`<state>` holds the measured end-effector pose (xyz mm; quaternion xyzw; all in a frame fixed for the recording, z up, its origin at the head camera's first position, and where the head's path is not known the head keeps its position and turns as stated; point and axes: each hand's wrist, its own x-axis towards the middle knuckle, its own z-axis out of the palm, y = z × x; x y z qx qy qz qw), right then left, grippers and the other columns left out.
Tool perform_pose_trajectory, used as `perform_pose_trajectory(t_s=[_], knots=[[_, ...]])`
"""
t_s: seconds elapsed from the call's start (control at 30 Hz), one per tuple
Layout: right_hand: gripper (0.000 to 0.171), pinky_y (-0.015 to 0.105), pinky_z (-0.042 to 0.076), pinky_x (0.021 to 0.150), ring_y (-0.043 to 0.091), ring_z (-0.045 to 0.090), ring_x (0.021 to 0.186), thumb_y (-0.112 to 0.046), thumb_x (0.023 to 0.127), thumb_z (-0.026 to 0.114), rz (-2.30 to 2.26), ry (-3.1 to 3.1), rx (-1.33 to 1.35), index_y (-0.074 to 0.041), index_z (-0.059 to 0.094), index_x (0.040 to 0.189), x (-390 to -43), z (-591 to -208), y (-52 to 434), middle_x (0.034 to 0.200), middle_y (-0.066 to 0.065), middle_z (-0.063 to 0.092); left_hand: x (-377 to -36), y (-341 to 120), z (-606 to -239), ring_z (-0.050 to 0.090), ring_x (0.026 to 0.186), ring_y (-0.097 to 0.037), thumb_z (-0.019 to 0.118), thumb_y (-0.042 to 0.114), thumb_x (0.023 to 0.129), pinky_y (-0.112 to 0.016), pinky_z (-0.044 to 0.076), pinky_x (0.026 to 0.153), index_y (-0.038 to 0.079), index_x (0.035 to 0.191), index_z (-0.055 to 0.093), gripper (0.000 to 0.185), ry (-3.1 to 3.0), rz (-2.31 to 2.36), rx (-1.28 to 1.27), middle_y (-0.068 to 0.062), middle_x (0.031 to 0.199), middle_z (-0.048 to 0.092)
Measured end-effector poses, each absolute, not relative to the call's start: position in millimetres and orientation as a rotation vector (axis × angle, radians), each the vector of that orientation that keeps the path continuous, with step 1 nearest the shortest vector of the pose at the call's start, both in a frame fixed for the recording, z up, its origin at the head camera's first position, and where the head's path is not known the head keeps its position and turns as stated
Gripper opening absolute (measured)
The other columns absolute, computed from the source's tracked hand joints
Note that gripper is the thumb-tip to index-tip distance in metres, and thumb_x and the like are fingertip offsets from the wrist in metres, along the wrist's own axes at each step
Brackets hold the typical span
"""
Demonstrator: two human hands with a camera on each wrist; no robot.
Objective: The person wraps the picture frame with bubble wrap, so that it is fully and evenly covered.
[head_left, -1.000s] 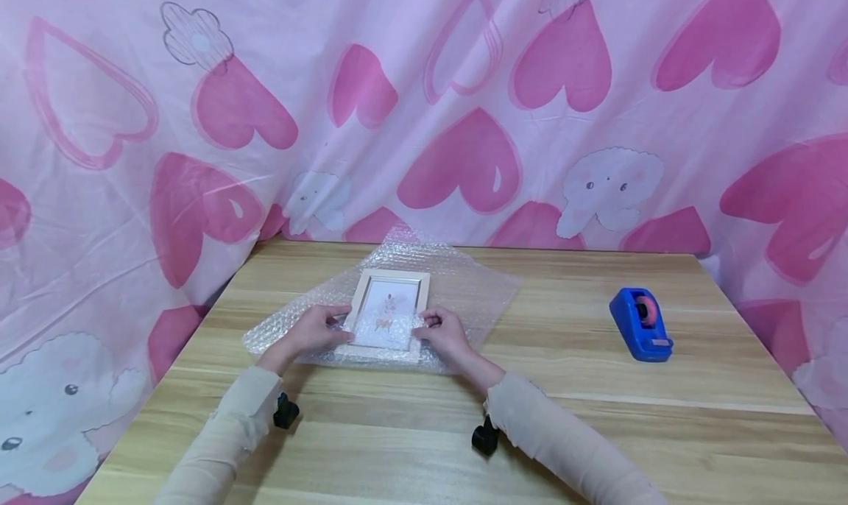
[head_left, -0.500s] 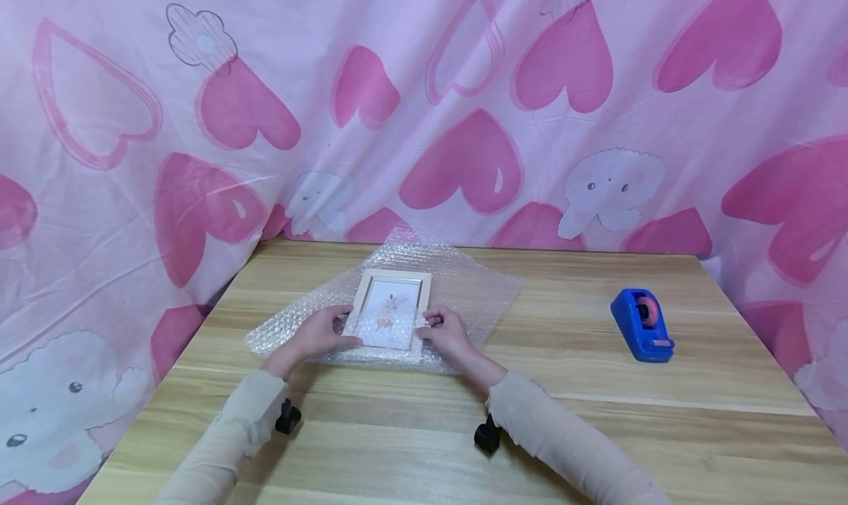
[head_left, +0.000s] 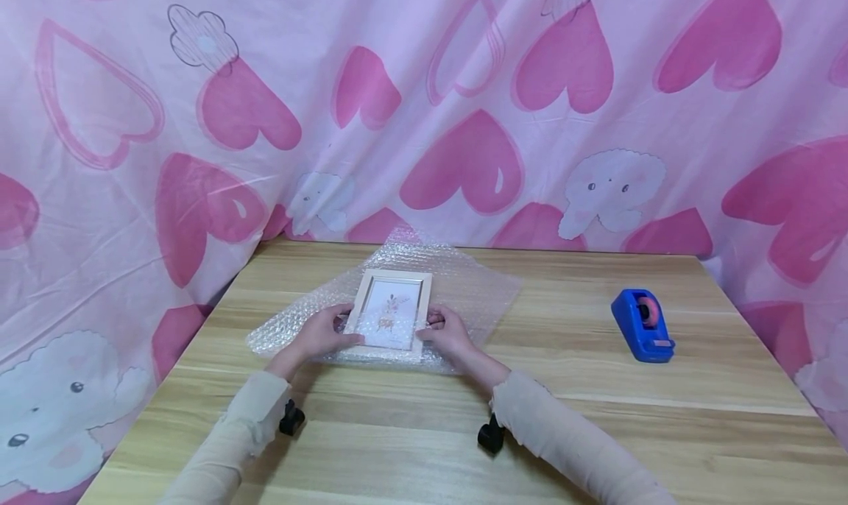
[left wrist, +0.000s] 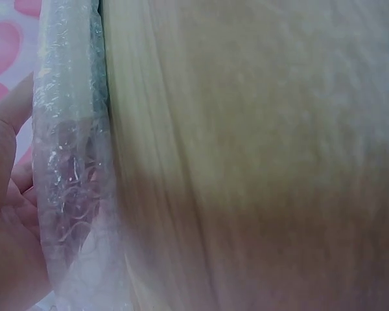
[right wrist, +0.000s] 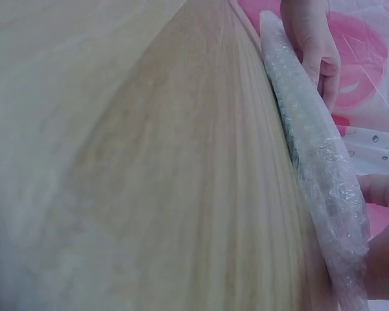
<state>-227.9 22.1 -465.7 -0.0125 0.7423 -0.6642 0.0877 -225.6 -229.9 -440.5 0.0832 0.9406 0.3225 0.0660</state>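
Observation:
A picture frame (head_left: 391,299) with a pale border and a small floral picture lies face up on a sheet of bubble wrap (head_left: 473,277). The wrap's near edge is folded up over the frame's lower part. At the left side, my left hand (head_left: 321,333) grips frame and wrap, thumb on the front border. My right hand (head_left: 452,334) pinches the opposite side, fingers curled at the edge. In the left wrist view the wrapped near edge (left wrist: 71,162) runs beside the left palm (left wrist: 10,253). The right wrist view has both hands along the bubble wrap (right wrist: 318,162).
A blue tape dispenser (head_left: 642,332) with a pink roll stands on the right of the wooden table (head_left: 391,446). Behind the table hangs a pink curtain (head_left: 457,56) with hearts. Black wrist cameras (head_left: 490,435) hang under the forearms.
My left thumb has slid a little to the right onto the frame's border. My right hand has shifted very slightly right. The frame and bubble wrap stay nearly in place.

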Motion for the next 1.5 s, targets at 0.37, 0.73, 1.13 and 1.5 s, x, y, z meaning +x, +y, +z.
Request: perform_pose_trajectory(t_s=[0.37,0.73,1.13,1.5], knots=[[0.058,0.022,0.048,0.069,0.017,0.049,0.081,0.007,0.069,0.068,-1.920,2.213,-0.049,0.008,0.045,0.122,-226.3,-467.2,27.6,0.096,0.012,0.049,-221.3,-225.7,-440.7,0.055,0.103,-0.029,0.077,0.036,0.069,-0.043,0.044,0.090,-0.001,0.130,0.045,0.078,2.861,0.944,0.281,-0.020,0.123,0.054],[0.059,0.025,0.048,0.073,0.018,0.048,0.082,0.003,0.069,0.070,-1.852,2.242,-0.101,0.007,0.044,0.122,-206.4,-464.2,42.5,0.096,0.012,0.049,-200.5,-213.1,-436.9,0.059,0.091,-0.025,0.080,0.031,0.065,-0.038,0.050,0.081,-0.005,0.125,0.048,0.077,2.885,0.968,0.347,-0.019,0.114,0.059],[0.063,0.019,0.046,0.064,0.015,0.048,0.078,0.004,0.069,0.069,-1.884,2.220,-0.147,0.010,0.041,0.125,-187.5,-465.1,54.5,0.094,0.013,0.048,-186.1,-202.5,-433.9,0.061,0.087,-0.022,0.081,0.028,0.063,-0.037,0.051,0.079,-0.003,0.120,0.052,0.072,2.865,0.978,0.334,-0.015,0.105,0.063],[0.064,0.019,0.046,0.065,0.015,0.048,0.078,0.004,0.069,0.069,-1.895,2.214,-0.162,0.010,0.041,0.125,-183.3,-463.4,57.2,0.096,0.014,0.048,-196.0,-204.7,-440.4,0.057,0.099,-0.029,0.082,0.019,0.062,-0.042,0.045,0.090,-0.006,0.132,0.039,0.086,2.709,1.136,0.381,-0.021,0.117,0.057]])
